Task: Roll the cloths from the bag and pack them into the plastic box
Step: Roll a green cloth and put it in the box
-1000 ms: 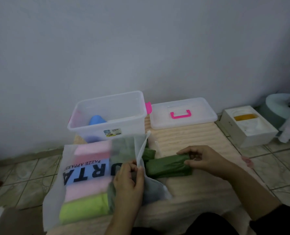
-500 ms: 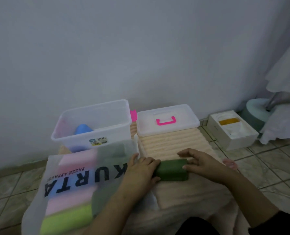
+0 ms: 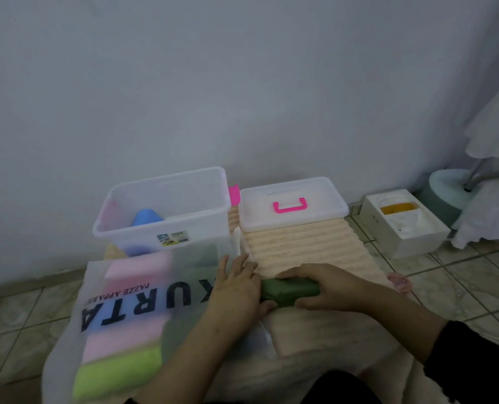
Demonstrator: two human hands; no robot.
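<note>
A dark green folded cloth (image 3: pixel 289 290) lies on the peach ribbed mat (image 3: pixel 297 249). My right hand (image 3: pixel 324 290) grips its right end, fingers over the top and thumb under. My left hand (image 3: pixel 236 284) rests flat at the cloth's left end, on the edge of the frosted bag (image 3: pixel 131 313). Pink, dark green and lime cloths show through the bag. Behind it stands the clear plastic box (image 3: pixel 166 211), open, with a blue rolled cloth (image 3: pixel 146 218) inside.
The box's white lid (image 3: pixel 292 205) with a pink handle lies on the mat's far end. A white carton (image 3: pixel 402 223) sits on the tiled floor to the right, beside a pale round base (image 3: pixel 446 193) and hanging white fabric. A wall stands close behind.
The green cloth has come fully out of the bag onto the mat. My left hand let go of the bag's mouth and now lies flat by the cloth. The camera tilted up.
</note>
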